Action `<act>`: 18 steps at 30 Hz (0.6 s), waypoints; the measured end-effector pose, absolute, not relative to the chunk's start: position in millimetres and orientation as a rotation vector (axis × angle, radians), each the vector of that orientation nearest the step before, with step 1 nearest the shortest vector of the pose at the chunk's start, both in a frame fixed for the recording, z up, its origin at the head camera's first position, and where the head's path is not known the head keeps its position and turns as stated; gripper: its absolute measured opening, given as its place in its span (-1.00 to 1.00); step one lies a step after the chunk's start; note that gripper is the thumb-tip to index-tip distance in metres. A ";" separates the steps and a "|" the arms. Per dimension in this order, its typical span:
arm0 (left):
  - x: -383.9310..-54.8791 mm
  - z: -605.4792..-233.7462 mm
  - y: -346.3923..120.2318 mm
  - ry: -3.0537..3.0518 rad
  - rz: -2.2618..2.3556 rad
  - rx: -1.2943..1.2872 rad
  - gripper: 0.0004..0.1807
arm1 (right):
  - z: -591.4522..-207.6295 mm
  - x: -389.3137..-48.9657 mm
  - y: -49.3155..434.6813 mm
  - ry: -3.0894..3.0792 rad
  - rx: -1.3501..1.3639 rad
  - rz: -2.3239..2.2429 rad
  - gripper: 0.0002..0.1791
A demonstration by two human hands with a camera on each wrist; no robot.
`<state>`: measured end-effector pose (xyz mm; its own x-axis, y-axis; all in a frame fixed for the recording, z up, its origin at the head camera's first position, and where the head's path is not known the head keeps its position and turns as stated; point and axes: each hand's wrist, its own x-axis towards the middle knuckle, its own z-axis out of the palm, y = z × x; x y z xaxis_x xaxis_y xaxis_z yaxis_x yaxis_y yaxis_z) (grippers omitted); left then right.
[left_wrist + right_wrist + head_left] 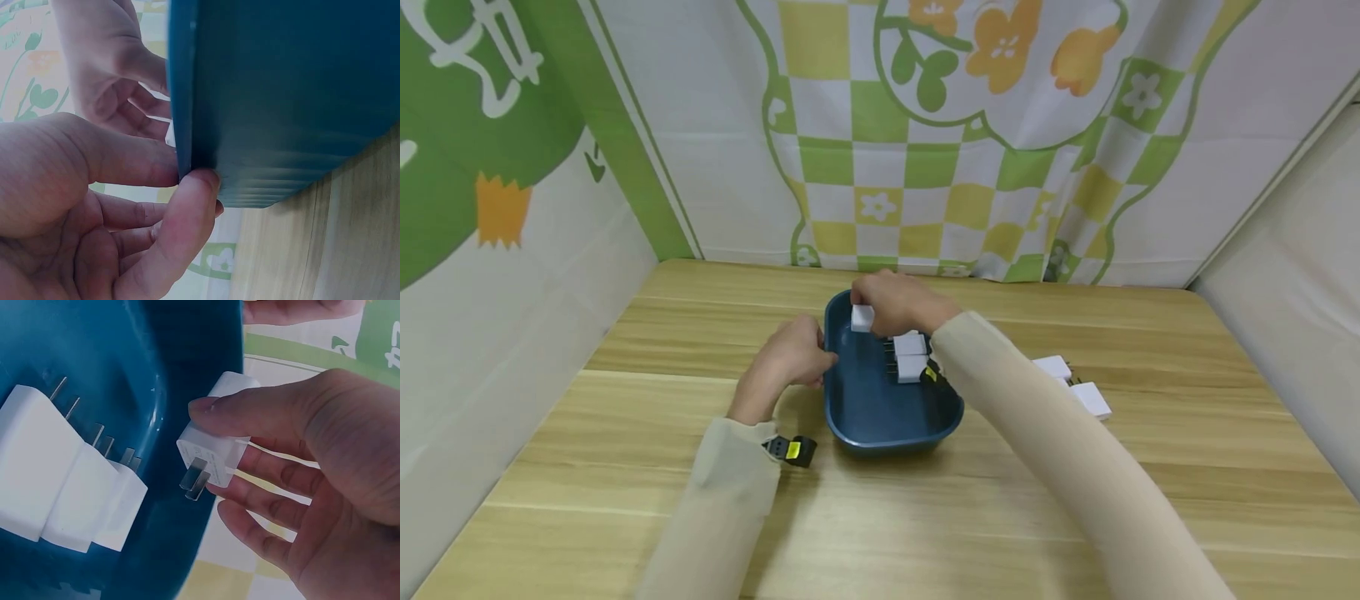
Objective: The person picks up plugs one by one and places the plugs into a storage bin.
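Note:
My right hand pinches a white plug-in charger between thumb and fingers over the far left part of a dark blue basin. Two flat metal prongs stick out of the charger. Inside the basin, several white chargers lie side by side in a row, prongs all pointing the same way, toward the left in the head view. With thumb and index finger, my left hand grips the basin's left rim.
More white chargers lie on the wooden table to the right of the basin, partly behind my right sleeve. A patterned curtain hangs along the table's far edge. Both wrists wear small black cameras.

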<state>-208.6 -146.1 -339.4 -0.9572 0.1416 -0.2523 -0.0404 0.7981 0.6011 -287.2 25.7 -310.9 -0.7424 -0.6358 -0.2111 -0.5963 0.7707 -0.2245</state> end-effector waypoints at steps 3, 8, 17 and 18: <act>-208.9 -339.3 -146.1 2.702 0.908 0.080 -0.73 | -314.6 -289.4 23.8 2.689 -0.952 -0.205 -0.48; -208.9 -339.4 -146.3 2.704 0.906 0.079 -0.72 | -322.0 -292.1 20.1 2.690 -0.950 -0.185 -0.50; -208.4 -339.6 -146.7 2.705 0.912 0.087 -0.69 | -332.8 -296.3 14.8 2.705 -0.986 -0.210 -0.66; -208.6 -339.7 -146.7 2.707 0.913 0.089 -0.69 | -333.5 -296.7 14.3 2.703 -0.985 -0.218 -0.66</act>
<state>-208.6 -146.7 -339.7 -0.9581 0.1472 -0.2457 -0.0316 0.7982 0.6016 -296.7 14.3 -333.5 -0.7382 -0.6482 -0.1868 -0.6100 0.7597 -0.2255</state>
